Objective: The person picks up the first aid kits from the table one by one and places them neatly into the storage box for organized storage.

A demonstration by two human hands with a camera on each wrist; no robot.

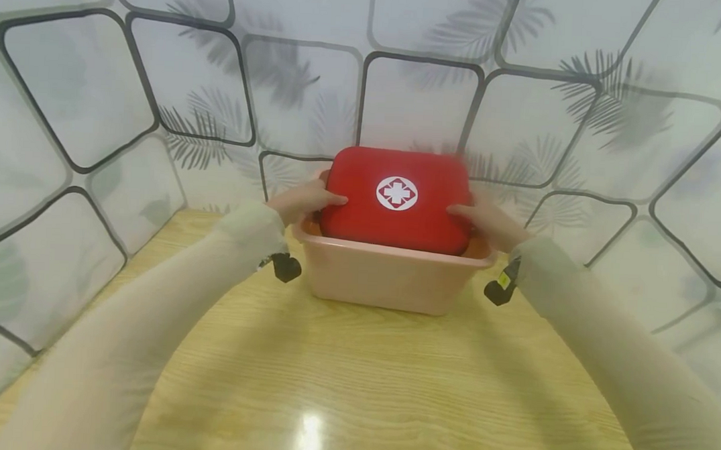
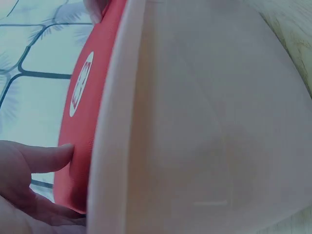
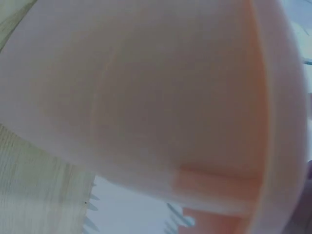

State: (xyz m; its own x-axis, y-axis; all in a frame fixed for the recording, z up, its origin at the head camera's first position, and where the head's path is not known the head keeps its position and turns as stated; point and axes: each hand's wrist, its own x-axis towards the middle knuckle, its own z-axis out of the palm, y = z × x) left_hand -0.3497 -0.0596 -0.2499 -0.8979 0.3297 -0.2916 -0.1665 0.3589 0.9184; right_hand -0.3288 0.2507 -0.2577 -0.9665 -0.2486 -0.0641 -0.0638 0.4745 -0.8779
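Note:
A red first-aid case [image 1: 361, 218] with a white cross emblem leans tilted in the mouth of a pink plastic bin [image 1: 388, 278], its lower edge below the front rim. My left hand [image 1: 303, 200] grips the case's left side, thumb on the front face; the left wrist view shows that thumb [image 2: 51, 158] against the red fabric. At the opposite side my right hand [image 1: 489, 218] holds the case, thumb on the front, other fingers hidden behind it. The bin's wall [image 3: 161, 97] fills most of the right wrist view.
The bin stands on a light wooden table [image 1: 354, 379] toward its back. Close behind rises a pale wall covering [image 1: 306, 88] with dark outlined shapes and leaf prints, which also runs along both sides. Black wrist cameras [image 1: 286, 267] hang beside the bin.

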